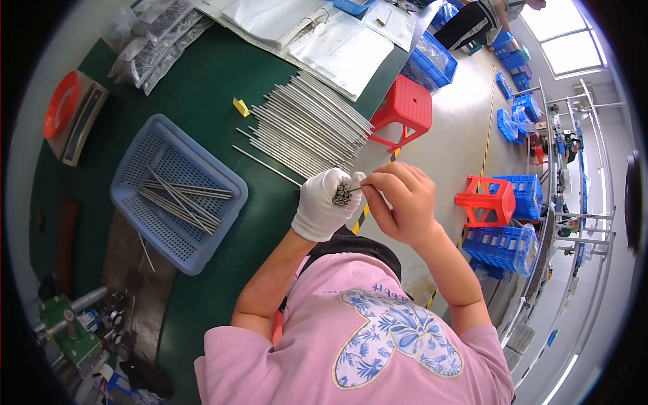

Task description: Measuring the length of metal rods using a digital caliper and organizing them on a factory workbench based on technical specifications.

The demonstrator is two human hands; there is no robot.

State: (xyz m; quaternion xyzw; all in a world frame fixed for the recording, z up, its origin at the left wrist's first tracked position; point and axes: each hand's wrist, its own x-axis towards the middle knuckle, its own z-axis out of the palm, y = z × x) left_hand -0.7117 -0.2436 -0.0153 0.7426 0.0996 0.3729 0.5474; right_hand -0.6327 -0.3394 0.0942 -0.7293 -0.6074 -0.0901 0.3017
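Note:
My left hand [318,208], in a white glove, is closed round a bundle of thin metal tubes [342,196], their open ends facing up toward me. The bare right hand [405,204] pinches a thin dark pin-like piece [356,189] between thumb and forefinger, right beside the tube ends; its exact kind is too small to make out. Just beyond my hands, a wide row of silver metal tubes [304,125] lies side by side on the green table [196,88]. One single tube [266,164] lies a little apart, its end reaching toward the glove.
At left stands a blue-grey perforated basket [127,152] with several loose tubes [182,199] inside. Beyond are papers [337,57], plastic bags [158,40] and a yellow block [241,106]. Machinery [71,324] fills the lower left. Red stools [408,104] and blue crates [503,246] stand right; a person [472,23] is far off.

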